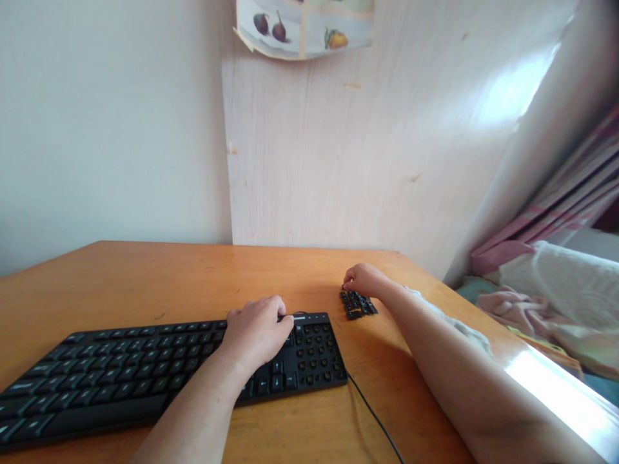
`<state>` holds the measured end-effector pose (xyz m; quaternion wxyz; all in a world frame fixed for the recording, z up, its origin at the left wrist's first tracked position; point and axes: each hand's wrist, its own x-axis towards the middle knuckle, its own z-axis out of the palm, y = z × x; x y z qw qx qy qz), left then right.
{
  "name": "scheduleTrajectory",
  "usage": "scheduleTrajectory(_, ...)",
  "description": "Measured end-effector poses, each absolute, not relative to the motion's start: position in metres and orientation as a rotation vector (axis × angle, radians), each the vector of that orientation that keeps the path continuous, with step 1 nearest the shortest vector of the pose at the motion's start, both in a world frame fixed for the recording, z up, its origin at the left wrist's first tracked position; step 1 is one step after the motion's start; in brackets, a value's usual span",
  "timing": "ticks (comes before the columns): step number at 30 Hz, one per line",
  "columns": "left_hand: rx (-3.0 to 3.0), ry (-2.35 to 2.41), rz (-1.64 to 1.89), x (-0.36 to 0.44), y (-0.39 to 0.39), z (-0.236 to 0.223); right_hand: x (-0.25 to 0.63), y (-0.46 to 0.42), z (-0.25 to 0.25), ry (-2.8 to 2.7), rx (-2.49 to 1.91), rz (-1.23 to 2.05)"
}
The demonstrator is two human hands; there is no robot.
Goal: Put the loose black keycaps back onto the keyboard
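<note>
A black keyboard (pixel 140 361) lies across the front left of the desk. Its number pad (pixel 316 354) has bare sockets where keycaps are off. My left hand (pixel 258 328) rests over the keys left of that pad, with its fingers curled at the keyboard's back edge and the thumb pointing right; its fingertips are partly hidden. Farther right, a small group of loose black keycaps (pixel 356 304) sits on the wood in rows. At the group's far left corner, my right hand (pixel 363 280) is closed in a pinch on a dark keycap (pixel 343 287).
The keyboard's black cable (pixel 374 412) runs toward the front edge of the wooden desk (pixel 193 277). A pale cloth (pixel 454 325) lies behind my right forearm. Bedding (pixel 556 309) is at the right, beyond the desk. Pictures of fruit (pixel 309 32) hang on the wall.
</note>
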<state>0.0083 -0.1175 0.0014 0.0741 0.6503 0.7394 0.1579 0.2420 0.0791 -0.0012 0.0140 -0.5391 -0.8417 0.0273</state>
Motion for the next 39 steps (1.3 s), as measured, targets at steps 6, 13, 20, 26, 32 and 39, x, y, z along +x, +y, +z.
scheduleTrajectory(6,1.955,2.216,0.491,0.008,-0.118,0.002,0.243,0.077,0.001,-2.613,-1.633,0.092)
scheduleTrajectory(13,1.963,2.214,0.501,0.006,-0.117,-0.002,0.243,0.081,-0.003,-2.627,-1.621,0.104)
scheduleTrajectory(20,1.945,2.220,0.483,0.007,-0.117,0.000,0.242,0.079,-0.003,-2.605,-1.599,0.106)
scheduleTrajectory(26,1.953,2.225,0.493,0.007,-0.116,-0.003,0.231,0.055,0.022,-2.642,-1.419,0.151)
scheduleTrajectory(32,1.948,2.237,0.478,0.008,-0.117,-0.001,0.209,0.003,0.047,-2.855,-0.967,0.363)
scheduleTrajectory(39,1.953,2.235,0.513,0.008,-0.116,-0.003,0.188,-0.035,0.051,-3.067,-0.790,0.283)
